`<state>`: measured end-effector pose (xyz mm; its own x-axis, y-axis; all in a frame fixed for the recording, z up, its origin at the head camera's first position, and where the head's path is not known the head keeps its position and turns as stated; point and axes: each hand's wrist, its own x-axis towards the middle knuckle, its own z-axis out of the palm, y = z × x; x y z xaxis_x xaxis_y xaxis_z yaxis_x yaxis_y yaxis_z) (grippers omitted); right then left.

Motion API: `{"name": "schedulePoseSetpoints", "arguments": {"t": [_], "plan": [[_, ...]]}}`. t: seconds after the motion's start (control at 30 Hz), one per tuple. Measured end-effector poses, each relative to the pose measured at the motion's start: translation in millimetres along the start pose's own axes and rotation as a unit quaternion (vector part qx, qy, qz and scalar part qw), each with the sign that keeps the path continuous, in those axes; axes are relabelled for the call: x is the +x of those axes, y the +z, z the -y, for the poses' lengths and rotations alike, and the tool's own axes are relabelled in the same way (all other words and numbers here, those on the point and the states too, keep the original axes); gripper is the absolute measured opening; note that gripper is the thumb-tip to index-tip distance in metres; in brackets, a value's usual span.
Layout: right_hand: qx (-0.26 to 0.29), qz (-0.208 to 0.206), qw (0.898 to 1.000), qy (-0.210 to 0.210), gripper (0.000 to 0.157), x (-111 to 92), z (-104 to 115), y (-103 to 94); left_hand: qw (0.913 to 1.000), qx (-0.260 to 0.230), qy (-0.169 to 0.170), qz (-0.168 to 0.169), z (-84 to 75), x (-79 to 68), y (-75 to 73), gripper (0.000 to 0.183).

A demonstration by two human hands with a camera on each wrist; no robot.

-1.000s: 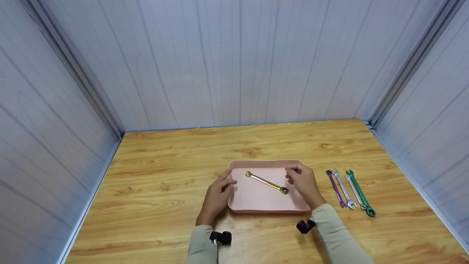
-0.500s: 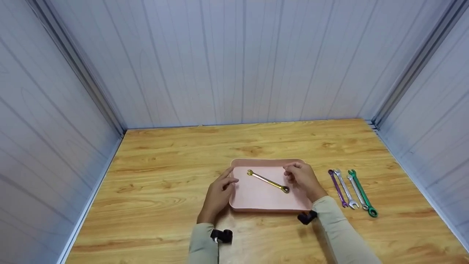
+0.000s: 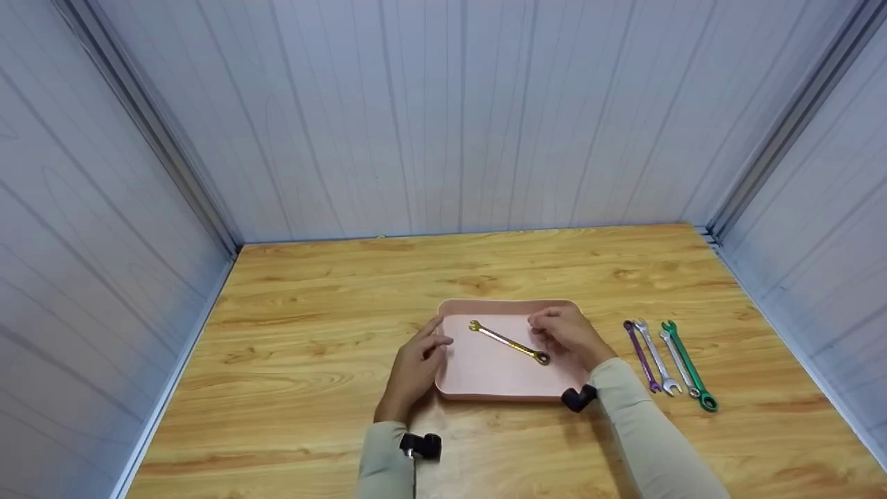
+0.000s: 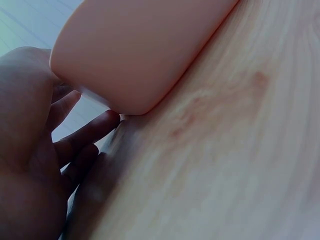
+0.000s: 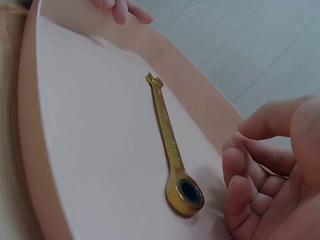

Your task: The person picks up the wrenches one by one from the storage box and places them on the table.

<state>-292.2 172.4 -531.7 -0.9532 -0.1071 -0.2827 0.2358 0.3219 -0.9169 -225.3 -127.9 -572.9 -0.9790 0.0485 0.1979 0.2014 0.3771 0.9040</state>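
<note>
A gold ratcheting combination wrench (image 3: 509, 343) lies diagonally in a shallow pink tray (image 3: 478, 378). Its ring end points toward the near right. My left hand (image 3: 414, 367) holds the tray's left side, thumb over the rim and fingers along the outer wall (image 4: 135, 55). Over the tray's right part hovers my right hand (image 3: 569, 336), holding nothing. In the right wrist view its fingers (image 5: 237, 192) are loosely curled, a small gap away from the wrench's ring end (image 5: 187, 195).
To the right of the tray several wrenches lie side by side on the wooden table (image 3: 312, 333): a purple one (image 3: 642, 357), silver ones (image 3: 658, 358) and a green one (image 3: 689, 367). Pale panel walls (image 3: 457, 138) stand behind and at both sides.
My right hand has moved slightly left over the tray, closer to the gold wrench. The left hand stays at the tray's left side. The wrench keeps its place in the tray.
</note>
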Motion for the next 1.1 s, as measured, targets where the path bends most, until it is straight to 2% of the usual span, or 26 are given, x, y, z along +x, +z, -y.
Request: {"name": "schedulePoseSetpoints", "arguments": {"t": [0.3,0.43,0.5,0.57,0.63,0.73,0.9,1.1], "plan": [[0.010,0.021,1.000,-0.014,0.023,6,0,0.9,1.0000,0.005,-0.003,0.004,-0.5,2.5,3.0,0.019],[-0.005,0.042,0.999,-0.029,0.017,7,-1,5.2,1.0000,0.006,-0.003,0.004,-1.6,1.9,3.1,0.019],[-0.032,0.058,0.997,-0.040,0.015,7,-1,6.9,1.0000,0.004,-0.005,0.004,-2.3,1.2,2.9,0.020],[-0.084,0.069,0.992,-0.063,0.013,7,-1,7.8,1.0000,0.004,0.003,0.004,-2.9,0.8,2.4,0.019],[-0.131,0.072,0.985,-0.081,0.012,7,-1,8.4,1.0000,0.005,0.007,0.004,-2.6,0.6,2.1,0.019],[-0.174,0.071,0.978,-0.094,0.013,7,-2,9.7,0.9999,0.007,0.012,0.007,-1.4,0.7,1.5,0.019],[-0.168,0.074,0.981,-0.061,0.010,6,0,13.2,0.9999,0.011,0.005,0.010,-0.9,0.9,-0.1,0.020],[-0.170,0.076,0.981,-0.056,0.009,6,3,15.4,1.0000,0.003,-0.006,0.005,-0.1,0.8,-0.3,0.020]]}}
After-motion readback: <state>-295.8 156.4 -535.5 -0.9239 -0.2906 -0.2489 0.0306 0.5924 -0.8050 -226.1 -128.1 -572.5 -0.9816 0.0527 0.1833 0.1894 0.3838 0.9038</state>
